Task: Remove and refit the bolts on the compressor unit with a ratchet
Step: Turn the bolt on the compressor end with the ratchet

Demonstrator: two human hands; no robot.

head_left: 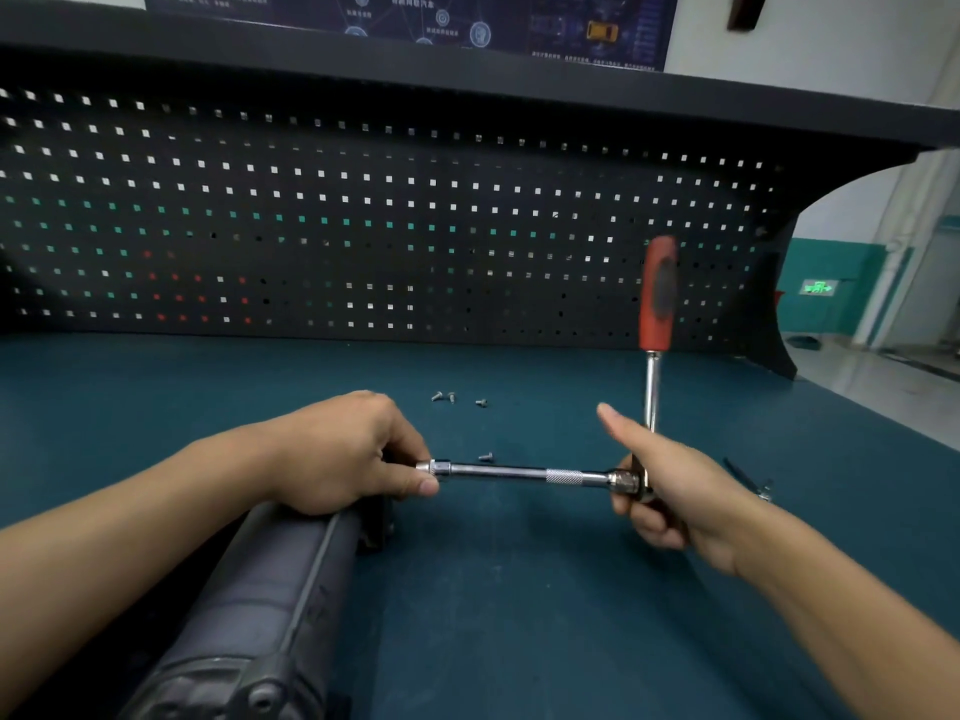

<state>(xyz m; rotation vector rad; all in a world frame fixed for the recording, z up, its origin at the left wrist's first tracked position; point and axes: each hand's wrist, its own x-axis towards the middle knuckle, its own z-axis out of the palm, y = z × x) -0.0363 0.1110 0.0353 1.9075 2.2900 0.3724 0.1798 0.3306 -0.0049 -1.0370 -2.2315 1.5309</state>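
Left hand (343, 449) is pinching the socket (441, 467) at the tip of the extension bar (509, 472), thumb and fingers closing round it. Right hand (670, 491) is wrapping its fingers round the head of the ratchet (657, 293), thumb sticking out free toward 11 o'clock. The red handle is standing up toward 12 o'clock.

The bar's long axis is running 9 to 3 o'clock between the two hands, held above the bench mat (519, 615).

The compressor unit (270, 589) is lying at 7 o'clock from the socket, its long axis running 7 to 1 o'clock, and its far end is sitting just under the left hand. The left hand is the nearer one. Judgement: the socket is needing to swing down and toward 7 o'clock to meet the unit; whether any bolt holes are facing it cannot be told.

Loose bolts: three (451, 397) lying at 12 o'clock, well behind the bar, and one bolt (485, 456) just behind it. A small dark tool (753, 483) is lying at 3 o'clock beyond the right wrist. The mat is offering open room from 4 to 6 o'clock, and the pegboard (363, 226) is closing off 12 o'clock.
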